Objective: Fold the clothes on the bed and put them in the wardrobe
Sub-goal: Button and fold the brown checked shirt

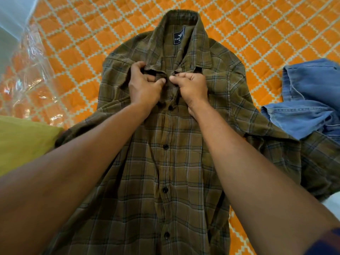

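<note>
Shirt flat, front up, mid bed, collar toward the far edge, hem toward me, long axis running straight away from me. Left hand curled, pinching the front edge on its side just under the collar; right hand curled, pinching the opposite edge, thumbs nearly touching. Probably closing the top button; 4 buttons below look fastened. Both hands equally near the gap. Jeans heaped by the bed's right edge
</note>
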